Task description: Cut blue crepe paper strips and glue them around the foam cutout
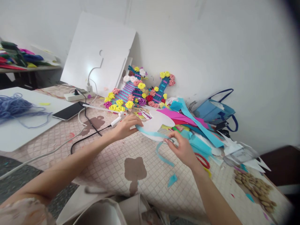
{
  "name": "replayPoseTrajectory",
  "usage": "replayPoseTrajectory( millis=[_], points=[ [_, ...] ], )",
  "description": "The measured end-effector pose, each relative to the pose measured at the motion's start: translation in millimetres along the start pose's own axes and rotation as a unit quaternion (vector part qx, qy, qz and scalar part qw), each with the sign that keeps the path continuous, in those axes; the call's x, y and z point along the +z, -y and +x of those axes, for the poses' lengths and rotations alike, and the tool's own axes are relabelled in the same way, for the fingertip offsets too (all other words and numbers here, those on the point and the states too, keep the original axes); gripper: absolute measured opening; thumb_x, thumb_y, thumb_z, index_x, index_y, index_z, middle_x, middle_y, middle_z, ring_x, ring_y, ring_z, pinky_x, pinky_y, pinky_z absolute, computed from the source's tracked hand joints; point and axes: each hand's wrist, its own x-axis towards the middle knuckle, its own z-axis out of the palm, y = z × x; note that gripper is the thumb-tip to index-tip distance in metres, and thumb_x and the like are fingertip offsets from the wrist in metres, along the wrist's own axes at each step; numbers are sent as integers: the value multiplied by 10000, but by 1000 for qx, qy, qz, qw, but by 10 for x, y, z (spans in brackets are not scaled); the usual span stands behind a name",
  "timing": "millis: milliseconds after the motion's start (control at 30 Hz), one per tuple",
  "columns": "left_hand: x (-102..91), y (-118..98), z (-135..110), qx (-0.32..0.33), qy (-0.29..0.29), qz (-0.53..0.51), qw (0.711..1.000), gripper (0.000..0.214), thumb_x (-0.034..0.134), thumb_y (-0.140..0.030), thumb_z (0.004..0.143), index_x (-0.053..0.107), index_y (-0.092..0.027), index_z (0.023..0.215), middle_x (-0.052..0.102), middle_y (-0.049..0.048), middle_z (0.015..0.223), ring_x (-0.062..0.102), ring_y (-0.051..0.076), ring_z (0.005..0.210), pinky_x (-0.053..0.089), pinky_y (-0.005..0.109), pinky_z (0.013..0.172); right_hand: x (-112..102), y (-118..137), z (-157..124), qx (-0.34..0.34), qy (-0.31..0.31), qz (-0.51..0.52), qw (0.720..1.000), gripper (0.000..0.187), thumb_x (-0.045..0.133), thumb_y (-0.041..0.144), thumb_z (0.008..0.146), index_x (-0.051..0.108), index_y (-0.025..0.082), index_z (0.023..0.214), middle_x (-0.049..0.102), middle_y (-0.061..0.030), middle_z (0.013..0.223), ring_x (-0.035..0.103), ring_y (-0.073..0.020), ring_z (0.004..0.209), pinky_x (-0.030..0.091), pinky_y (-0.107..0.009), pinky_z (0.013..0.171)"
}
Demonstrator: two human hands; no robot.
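A light blue paper strip (153, 134) runs along the near edge of a white paper cutout (152, 125), between my hands. My left hand (128, 125) is closed on the strip's left end, at the edge of the cutout. Farther right, my right hand (179, 145) pinches the same strip between thumb and fingers. The strip's loose end curls down onto the tablecloth below my right hand. Just left of my left hand lies a white glue gun (117, 119) with a black cord. Red-handled scissors (202, 160) lie beside my right wrist, partly hidden by it.
Paper-flower decorations (127, 93) lean at the wall. Coloured paper sheets (182, 117) pile up at right, near a blue bag (213, 107) and peanuts (255, 187). At left are a phone (69, 111), a power strip (77, 95), cables and yarn (15, 106) on a white board.
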Motion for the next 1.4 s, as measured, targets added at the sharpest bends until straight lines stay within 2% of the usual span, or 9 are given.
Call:
replayPoseTrajectory(
  millis=[133, 333, 500, 667, 767, 900, 1000, 1167, 1400],
  points=[
    [-6, 5, -2, -9, 5, 7, 1000, 165, 505, -252, 912, 639, -177, 971, 659, 105, 982, 588, 200, 973, 451, 368, 874, -88, 170, -279, 85, 77, 144, 983, 139, 595, 310, 855, 492, 255, 932, 577, 1, 815, 569, -165, 791, 455, -309, 731],
    [-18, -2, 24, 7, 4, 26, 1000, 156, 497, -233, 914, 634, -178, 965, 661, 97, 972, 590, 196, 967, 441, 361, 879, 71, 236, -444, 147, 231, 432, 859, 553, 536, 590, 835, 427, 228, 1239, 629, -69, 955, 610, -157, 701, 480, -336, 676],
    [-6, 34, 34, 35, -8, 36, 999, 123, 525, -203, 900, 629, -182, 963, 668, 82, 956, 597, 191, 951, 436, 360, 870, 203, 369, -437, 198, 47, 259, 944, 226, 545, 421, 881, 532, 209, 955, 550, 30, 670, 541, -118, 559, 458, -264, 556],
    [-4, 61, 19, 38, -8, 42, 998, 121, 537, -197, 897, 631, -182, 972, 668, 84, 963, 597, 190, 952, 432, 358, 866, 48, 227, -523, -76, -169, -80, 979, 130, 581, 154, 836, 559, 230, 940, 594, -6, 804, 577, -141, 721, 474, -267, 654],
    [-8, 55, 29, 36, -11, 40, 998, 119, 532, -196, 900, 632, -181, 964, 668, 83, 958, 600, 191, 948, 434, 354, 861, -28, 113, -632, -183, -123, -130, 967, 249, 556, 68, 821, 593, 256, 979, 589, -17, 853, 582, -145, 779, 479, -269, 701],
    [-4, 32, 62, 46, -17, 30, 998, 102, 541, -190, 896, 630, -175, 944, 667, 80, 945, 603, 191, 951, 438, 347, 859, 38, 122, -706, -11, 63, 99, 993, 412, 635, 361, 829, 504, 274, 1210, 571, -78, 1109, 607, -177, 848, 505, -325, 743],
    [6, 11, 79, 45, -15, 34, 998, 102, 544, -200, 897, 633, -174, 941, 669, 82, 948, 605, 190, 944, 440, 343, 856, 218, 157, -637, 114, 98, 338, 929, 657, 526, 616, 825, 376, 267, 1361, 525, -134, 1260, 602, -232, 1007, 496, -379, 810],
    [15, -5, 82, 42, -8, 38, 998, 112, 540, -217, 902, 638, -177, 939, 674, 83, 952, 603, 189, 944, 439, 345, 864, 569, 162, -403, 235, 51, 524, 817, 546, 386, 643, 878, 622, 222, 1133, 632, -122, 1156, 557, -246, 1116, 419, -418, 930],
    [25, -6, 80, 44, -10, 35, 998, 118, 537, -213, 902, 645, -180, 937, 678, 82, 946, 605, 188, 941, 440, 350, 859, 792, 394, -163, 271, 48, 646, 712, 446, 595, 573, 789, 689, 182, 981, 688, -88, 1015, 597, -215, 1043, 418, -370, 953]
  ],
)
